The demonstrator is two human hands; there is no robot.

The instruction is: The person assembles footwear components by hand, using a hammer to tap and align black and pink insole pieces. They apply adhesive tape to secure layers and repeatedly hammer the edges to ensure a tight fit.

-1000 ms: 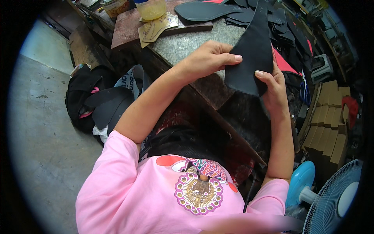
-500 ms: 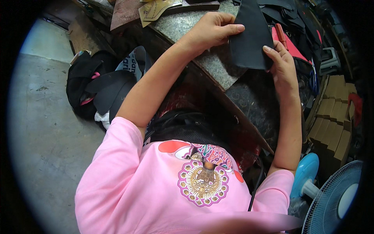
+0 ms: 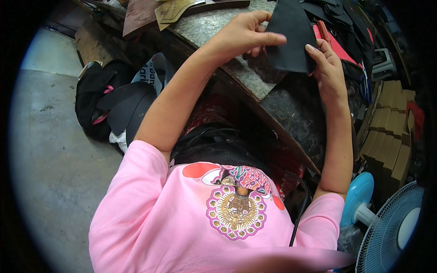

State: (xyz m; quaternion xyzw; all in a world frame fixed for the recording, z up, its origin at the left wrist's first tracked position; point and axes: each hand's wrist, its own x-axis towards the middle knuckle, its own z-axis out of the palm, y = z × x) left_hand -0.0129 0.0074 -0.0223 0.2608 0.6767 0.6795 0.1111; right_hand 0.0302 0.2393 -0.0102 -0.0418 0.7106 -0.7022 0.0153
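A flat black piece of leather-like sheet (image 3: 295,38) is held up between my two hands over the workbench. My left hand (image 3: 248,34) pinches its left edge, thumb lying on the upper face. At the lower right edge, my right hand (image 3: 328,66) grips the piece with the thumb on top and the fingers behind. The top of the piece runs out of view. Beneath it lies a speckled grey stone slab (image 3: 243,75).
Yellowish cut templates (image 3: 176,11) lie at the bench's far left. A red pen (image 3: 324,31), pink material (image 3: 341,51) and black pieces (image 3: 325,10) sit beyond my right hand. Cardboard boxes (image 3: 387,136) and a fan (image 3: 393,232) stand at right; a black bag (image 3: 98,100) is at left.
The black piece has been tilted and bent a little between my hands, its lower edge now higher. Both hands keep hold of it, and the whole view has shifted slightly.
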